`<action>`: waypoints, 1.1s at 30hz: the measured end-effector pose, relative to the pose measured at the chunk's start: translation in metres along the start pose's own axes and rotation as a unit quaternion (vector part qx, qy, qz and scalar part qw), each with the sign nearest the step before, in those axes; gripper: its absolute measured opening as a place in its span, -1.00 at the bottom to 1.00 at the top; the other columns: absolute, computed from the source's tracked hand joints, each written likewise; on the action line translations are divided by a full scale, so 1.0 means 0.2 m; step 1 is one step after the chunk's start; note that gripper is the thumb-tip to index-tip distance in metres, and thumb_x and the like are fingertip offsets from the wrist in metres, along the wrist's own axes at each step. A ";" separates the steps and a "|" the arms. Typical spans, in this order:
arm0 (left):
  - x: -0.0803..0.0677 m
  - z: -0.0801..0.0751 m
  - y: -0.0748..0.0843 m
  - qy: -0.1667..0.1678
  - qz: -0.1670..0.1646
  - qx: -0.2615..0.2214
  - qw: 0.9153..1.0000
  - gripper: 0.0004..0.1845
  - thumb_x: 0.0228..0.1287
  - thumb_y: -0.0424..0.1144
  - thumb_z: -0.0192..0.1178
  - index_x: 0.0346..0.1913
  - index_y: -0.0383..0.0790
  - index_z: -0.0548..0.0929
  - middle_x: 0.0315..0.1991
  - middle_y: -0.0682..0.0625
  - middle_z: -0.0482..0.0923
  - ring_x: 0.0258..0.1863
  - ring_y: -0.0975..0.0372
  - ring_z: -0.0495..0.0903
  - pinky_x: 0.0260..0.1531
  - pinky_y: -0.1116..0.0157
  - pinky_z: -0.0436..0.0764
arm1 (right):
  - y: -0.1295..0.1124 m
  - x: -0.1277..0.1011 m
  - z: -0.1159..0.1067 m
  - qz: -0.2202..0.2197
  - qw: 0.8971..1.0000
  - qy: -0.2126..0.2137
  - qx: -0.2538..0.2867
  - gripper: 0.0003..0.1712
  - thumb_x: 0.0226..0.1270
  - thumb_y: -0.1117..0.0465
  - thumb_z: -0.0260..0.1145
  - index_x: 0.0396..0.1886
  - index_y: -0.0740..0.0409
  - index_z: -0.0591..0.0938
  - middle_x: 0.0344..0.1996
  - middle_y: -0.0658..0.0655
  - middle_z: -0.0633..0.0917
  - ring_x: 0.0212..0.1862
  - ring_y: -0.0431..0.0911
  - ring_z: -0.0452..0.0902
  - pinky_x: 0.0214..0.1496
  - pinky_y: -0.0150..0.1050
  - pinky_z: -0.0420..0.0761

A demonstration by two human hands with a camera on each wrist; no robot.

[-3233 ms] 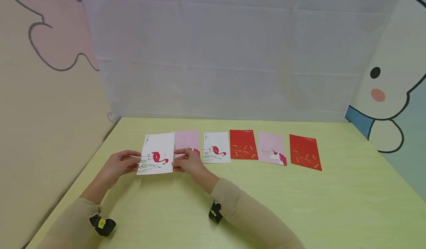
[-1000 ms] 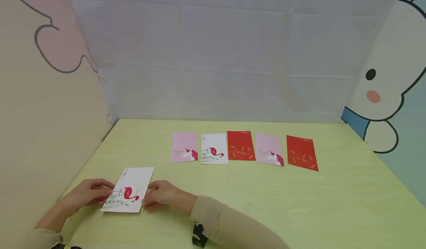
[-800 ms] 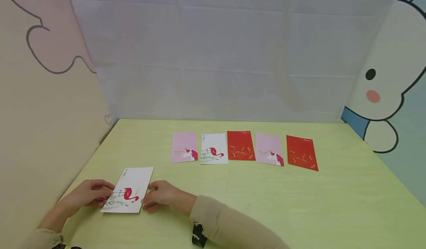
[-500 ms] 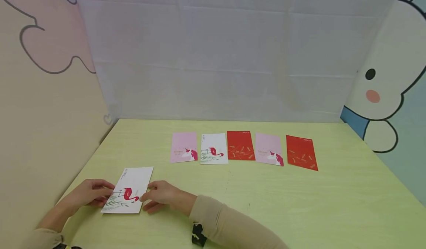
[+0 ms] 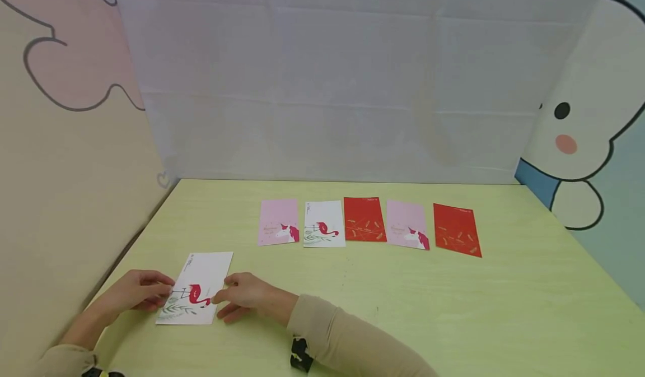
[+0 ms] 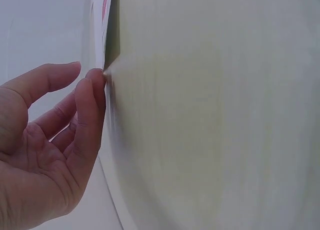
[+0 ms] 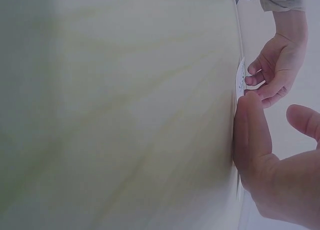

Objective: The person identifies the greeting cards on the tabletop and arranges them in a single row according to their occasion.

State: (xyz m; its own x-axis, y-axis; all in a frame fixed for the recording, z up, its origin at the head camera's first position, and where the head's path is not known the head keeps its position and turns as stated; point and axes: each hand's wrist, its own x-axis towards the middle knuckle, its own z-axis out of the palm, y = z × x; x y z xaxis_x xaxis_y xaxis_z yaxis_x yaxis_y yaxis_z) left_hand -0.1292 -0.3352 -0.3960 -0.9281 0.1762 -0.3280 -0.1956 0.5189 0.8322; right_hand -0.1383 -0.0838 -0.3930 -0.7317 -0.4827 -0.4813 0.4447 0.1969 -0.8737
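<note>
A white card [image 5: 209, 268] printed with a red flamingo and green leaves lies at the table's front left. At its left edge is my left hand [image 5: 132, 294]. In the left wrist view, fingertips [image 6: 97, 77] touch the card's edge while the thumb stands apart. My right hand [image 5: 247, 294] is at the card's right edge, its thumb tip near the flamingo's head. The right wrist view shows that hand's fingers [image 7: 252, 135] fairly straight along the table, with the thumb raised away from them. Neither hand pinches the card.
Behind, a row of cards runs across the table [image 5: 393, 304]: a pink unicorn card [image 5: 279, 217], a white flamingo card [image 5: 322, 214], a red card [image 5: 365, 217], another pink unicorn card [image 5: 407, 220] and another red card [image 5: 456, 226]. A white sheet [image 5: 322, 85] hangs at the far edge.
The flamingo card, earlier held by both hands in front of the row's left end, came down toward the front left. Since then both hands have loosened, and the card's near-left corner has shifted slightly right.
</note>
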 end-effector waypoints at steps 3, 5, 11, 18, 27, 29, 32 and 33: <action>0.00 0.00 0.00 0.017 -0.008 0.008 1.000 -0.60 0.16 -0.26 0.15 -0.11 -0.61 0.44 -0.43 -0.05 0.52 -0.53 0.22 0.51 -0.54 0.33 0.55 | -0.01 -0.01 0.01 -0.009 1.000 0.017 -0.022 -0.47 0.04 0.31 0.31 0.06 0.28 0.41 -0.39 0.05 0.54 -0.47 -0.01 0.58 -0.43 -0.19 0.58; 0.01 0.01 0.02 0.043 -0.011 0.021 0.999 -0.57 0.17 -0.24 0.15 -0.08 -0.59 0.43 -0.43 -0.06 0.52 -0.52 0.21 0.51 -0.54 0.32 0.55 | -0.02 -0.01 0.01 -0.031 0.998 0.038 -0.038 -0.51 0.03 0.31 0.32 0.02 0.25 0.44 -0.44 0.03 0.52 -0.49 -0.04 0.57 -0.44 -0.19 0.58; 0.02 0.05 0.08 0.135 0.050 0.044 0.989 -0.52 0.21 -0.19 0.11 0.02 -0.56 0.39 -0.30 -0.23 0.54 -0.46 0.19 0.57 -0.49 0.29 0.57 | -0.05 -0.03 -0.03 -0.123 0.984 0.078 -0.104 -0.58 0.05 0.27 0.32 -0.04 0.15 0.49 -0.43 -0.07 0.49 -0.51 -0.13 0.54 -0.47 -0.33 0.55; 0.06 0.09 0.12 0.173 0.124 0.015 0.977 -0.51 0.19 -0.12 0.13 0.01 -0.49 0.42 -0.31 -0.22 0.53 -0.44 0.18 0.59 -0.50 0.29 0.58 | -0.08 -0.04 -0.14 -0.199 0.968 0.108 -0.105 -0.62 0.06 0.30 0.30 -0.06 0.16 0.51 -0.32 0.01 0.54 -0.45 -0.18 0.53 -0.45 -0.40 0.51; 0.15 0.18 0.15 0.159 0.192 -0.016 0.968 -0.56 0.20 -0.14 0.12 -0.01 -0.44 0.45 -0.24 -0.20 0.54 -0.41 0.18 0.59 -0.48 0.27 0.59 | -0.11 -0.05 -0.28 -0.207 0.969 0.131 -0.044 -0.65 0.08 0.35 0.28 -0.08 0.22 0.51 -0.26 0.16 0.53 -0.34 -0.01 0.53 -0.39 -0.32 0.57; 0.14 0.22 0.22 0.166 0.199 -0.023 0.966 -0.60 0.20 -0.19 0.13 -0.03 -0.45 0.47 -0.25 -0.24 0.54 -0.42 0.17 0.59 -0.49 0.28 0.59 | -0.11 -0.06 -0.31 -0.200 0.969 0.136 -0.037 -0.64 0.09 0.34 0.28 -0.07 0.23 0.50 -0.27 0.14 0.53 -0.31 0.04 0.52 -0.39 -0.31 0.58; 0.12 0.27 0.30 0.164 0.204 -0.027 0.965 -0.64 0.20 -0.24 0.13 -0.06 -0.49 0.47 -0.27 -0.28 0.53 -0.44 0.16 0.58 -0.50 0.29 0.58 | -0.11 -0.07 -0.35 -0.191 0.971 0.143 -0.031 -0.61 0.10 0.33 0.27 -0.03 0.25 0.49 -0.28 0.09 0.52 -0.31 0.02 0.52 -0.37 -0.30 0.58; 0.12 0.28 0.32 0.163 0.205 -0.027 0.965 -0.66 0.20 -0.27 0.12 -0.06 -0.48 0.48 -0.28 -0.29 0.53 -0.45 0.16 0.58 -0.51 0.30 0.58 | -0.11 -0.07 -0.36 -0.190 0.971 0.145 -0.030 -0.61 0.10 0.32 0.27 -0.03 0.26 0.49 -0.29 0.07 0.52 -0.31 0.01 0.52 -0.37 -0.30 0.58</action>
State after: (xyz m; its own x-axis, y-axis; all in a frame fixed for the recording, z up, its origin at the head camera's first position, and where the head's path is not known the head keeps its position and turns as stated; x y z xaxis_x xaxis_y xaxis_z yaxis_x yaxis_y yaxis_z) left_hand -0.1461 -0.2514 -0.3763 -0.9795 0.0795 0.1849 0.2011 0.4154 0.8871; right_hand -0.1752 -0.0197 -0.3714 -0.9551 -0.2724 -0.1162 0.0904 0.1056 -0.9903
